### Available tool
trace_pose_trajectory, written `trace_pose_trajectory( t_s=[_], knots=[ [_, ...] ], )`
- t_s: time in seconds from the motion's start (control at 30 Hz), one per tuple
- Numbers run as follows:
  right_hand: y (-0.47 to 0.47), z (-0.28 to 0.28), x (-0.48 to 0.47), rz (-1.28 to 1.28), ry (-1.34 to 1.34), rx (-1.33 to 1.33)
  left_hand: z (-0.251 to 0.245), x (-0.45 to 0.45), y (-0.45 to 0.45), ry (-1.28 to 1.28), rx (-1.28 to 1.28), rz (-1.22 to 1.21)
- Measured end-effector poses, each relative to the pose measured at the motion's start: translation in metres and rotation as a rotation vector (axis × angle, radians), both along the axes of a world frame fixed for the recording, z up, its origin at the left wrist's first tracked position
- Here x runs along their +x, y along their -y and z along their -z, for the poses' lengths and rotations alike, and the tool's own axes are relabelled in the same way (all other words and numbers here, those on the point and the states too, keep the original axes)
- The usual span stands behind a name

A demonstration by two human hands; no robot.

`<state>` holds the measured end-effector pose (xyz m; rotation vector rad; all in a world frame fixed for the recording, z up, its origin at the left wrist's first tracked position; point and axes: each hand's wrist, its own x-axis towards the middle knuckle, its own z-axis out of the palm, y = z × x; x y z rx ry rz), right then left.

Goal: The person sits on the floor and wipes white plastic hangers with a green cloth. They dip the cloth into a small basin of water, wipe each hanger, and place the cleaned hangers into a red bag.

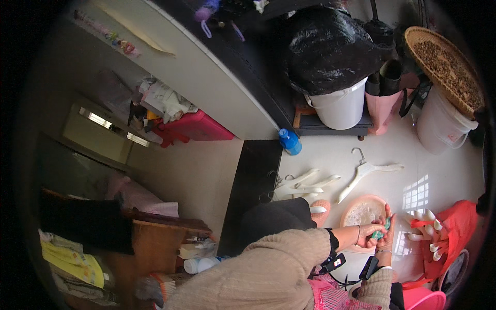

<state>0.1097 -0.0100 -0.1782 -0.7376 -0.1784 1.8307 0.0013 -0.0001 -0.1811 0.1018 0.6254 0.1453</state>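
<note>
A small green patterned cloth or scrubber (378,235) is pressed between my two hands. My left hand (365,235) has its fingers curled around it. My right hand (388,231) supports it from the other side, with some fingers stretched out. Part of the green piece is hidden by fingers. Just below the hands is a round pink basin (344,217) holding cloudy, sudsy water. Beyond the basin a white clothes hanger (364,170) with a metal hook lies on the tiled floor. Several more white hangers (296,186) lie in a heap by my left knee.
On the right, a red bag (461,224) has several white hanger ends poking out, beside a pink tub (426,300). A blue bottle (290,142) stands near the dark threshold (252,174). Behind are white buckets (341,104) and a woven tray (420,62).
</note>
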Motion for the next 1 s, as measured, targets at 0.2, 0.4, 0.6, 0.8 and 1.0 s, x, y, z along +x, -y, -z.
trace_pose_trajectory(
  t_s=[0.2,0.4,0.6,0.8,1.0],
  knots=[
    [0.001,-0.026,-0.007,0.005,0.297,-0.041,-0.061,-0.016,-0.01,-0.505,0.581,0.499],
    [0.0,-0.009,-0.015,-0.015,0.339,-0.2,0.023,-0.011,0.008,-0.733,1.352,0.423],
    [-0.004,0.018,-0.001,0.039,0.476,-0.374,-0.037,-0.011,0.011,-0.88,1.352,0.622],
    [-0.012,0.039,-0.021,0.049,0.533,-0.509,-0.018,-0.019,0.003,-0.919,1.355,0.711],
    [-0.01,0.065,-0.018,0.032,0.666,-0.517,-0.017,-0.014,-0.002,-0.97,1.276,0.884]
  ],
)
